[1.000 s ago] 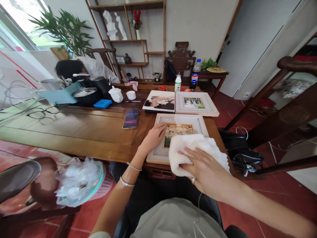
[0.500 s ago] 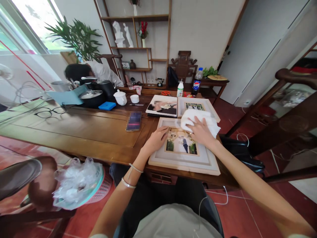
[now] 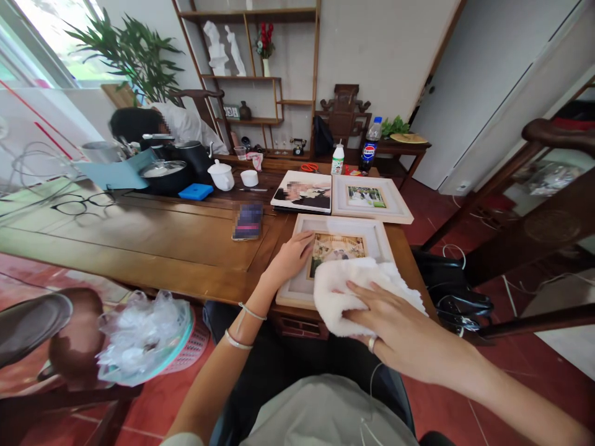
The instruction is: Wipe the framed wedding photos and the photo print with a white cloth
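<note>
Framed photo [image 3: 335, 246] lies beneath the flat, empty left hand [image 3: 294, 256] and cloth [image 3: 335, 296] gripped by half-closed right hand [image 3: 391, 322].

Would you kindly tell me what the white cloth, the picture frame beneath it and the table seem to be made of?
White cloth: soft fabric, probably terry or microfibre, judging by its fluffy nap.
Picture frame: a matt, pale beige border that looks like bare wood, though possibly imitation.
Table: probably varnished wood, given the brown panels and glossy reflections.
</note>
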The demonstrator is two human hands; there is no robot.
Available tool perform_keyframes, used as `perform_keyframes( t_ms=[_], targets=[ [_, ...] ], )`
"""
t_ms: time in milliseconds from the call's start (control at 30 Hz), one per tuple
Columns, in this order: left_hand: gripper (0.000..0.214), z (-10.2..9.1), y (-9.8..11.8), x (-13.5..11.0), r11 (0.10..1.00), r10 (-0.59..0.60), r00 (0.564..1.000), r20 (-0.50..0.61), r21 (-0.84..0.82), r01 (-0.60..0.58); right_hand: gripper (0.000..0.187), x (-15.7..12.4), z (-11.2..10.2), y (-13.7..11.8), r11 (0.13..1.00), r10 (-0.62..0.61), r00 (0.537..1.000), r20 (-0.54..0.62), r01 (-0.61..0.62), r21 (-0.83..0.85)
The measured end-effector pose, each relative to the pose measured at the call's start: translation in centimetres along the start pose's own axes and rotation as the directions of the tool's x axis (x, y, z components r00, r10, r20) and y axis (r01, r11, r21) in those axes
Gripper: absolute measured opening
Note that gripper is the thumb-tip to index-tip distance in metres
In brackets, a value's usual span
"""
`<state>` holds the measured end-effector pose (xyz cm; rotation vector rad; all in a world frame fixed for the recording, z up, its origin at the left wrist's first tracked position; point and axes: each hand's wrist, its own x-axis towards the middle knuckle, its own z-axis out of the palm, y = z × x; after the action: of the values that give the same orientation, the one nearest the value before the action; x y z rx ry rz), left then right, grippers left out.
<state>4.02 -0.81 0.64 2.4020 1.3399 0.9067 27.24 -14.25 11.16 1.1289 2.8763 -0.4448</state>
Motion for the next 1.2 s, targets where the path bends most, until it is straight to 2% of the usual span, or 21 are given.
perform_keyframes(
  t_ms=[67,167,300,333,400,467,533,633,733,800,867,967,1067,1200],
  targets=[
    [0.039,0.0,0.0,0.0,1.0,-0.004,1.0,0.003,0.003,0.004,0.05,0.9,0.4,1.6,0.997,0.05,0.998,-0.047,-0.052,-0.048],
    [0.04,-0.1,0.0,0.1,1.0,-0.021,1.0,0.011,0.003,0.021,0.052,3.0,1.3,5.4,0.973,0.107,0.977,-0.182,-0.141,-0.184],
    [0.039,-0.3,0.1,0.1,1.0,-0.021,1.0,0.021,-0.01,0.022,0.052,5.7,1.5,10.6,0.887,0.201,0.896,-0.396,-0.338,-0.314],
    [0.038,-0.4,0.2,0.1,1.0,-0.021,1.0,0.02,-0.012,0.022,0.055,6.3,1.3,11.5,0.872,0.217,0.881,-0.42,-0.368,-0.323],
    [0.038,-0.4,0.3,0.1,0.999,-0.028,1.0,0.013,-0.015,0.029,0.057,7.3,1.0,12.6,0.862,0.222,0.881,-0.417,-0.377,-0.338],
    [0.037,-0.4,0.4,0.1,0.999,-0.04,0.999,0.008,-0.016,0.04,0.052,7.8,0.9,12.5,0.875,0.202,0.903,-0.38,-0.341,-0.345],
    [0.037,-0.4,0.4,0.1,0.999,-0.043,0.999,0.008,-0.015,0.043,0.047,7.5,0.8,11.3,0.903,0.164,0.932,-0.322,-0.273,-0.332],
    [0.038,-0.3,0.3,0.1,1.0,-0.03,1.0,0.004,-0.009,0.03,0.044,5.2,0.6,7.7,0.953,0.097,0.975,-0.198,-0.148,-0.264],
    [0.038,-0.2,0.2,0.1,1.0,-0.015,1.0,-0.005,-0.003,0.015,0.047,1.9,0.2,3.4,0.984,0.056,0.997,-0.061,-0.065,-0.164],
    [0.038,-0.1,0.1,0.1,1.0,-0.007,1.0,-0.005,0.0,0.007,0.051,0.2,0.1,1.2,0.994,0.043,0.999,-0.024,-0.045,-0.101],
    [0.038,0.0,0.0,0.1,1.0,-0.001,1.0,-0.003,0.005,0.001,0.052,-0.4,0.4,0.3,0.997,0.045,0.998,-0.041,-0.048,-0.061],
    [0.038,0.0,-0.1,0.1,1.0,0.003,1.0,0.004,0.009,-0.003,0.05,0.7,1.3,2.0,0.994,0.073,0.989,-0.13,-0.083,-0.073],
    [0.038,-0.2,0.1,0.1,1.0,0.001,1.0,0.01,0.007,-0.002,0.051,3.4,1.9,6.4,0.978,0.071,0.971,-0.229,-0.114,-0.177],
    [0.038,-0.5,0.4,0.1,1.0,-0.015,1.0,0.017,0.006,0.015,0.043,7.4,1.1,12.0,0.938,0.101,0.933,-0.345,-0.205,-0.279]
  ],
)
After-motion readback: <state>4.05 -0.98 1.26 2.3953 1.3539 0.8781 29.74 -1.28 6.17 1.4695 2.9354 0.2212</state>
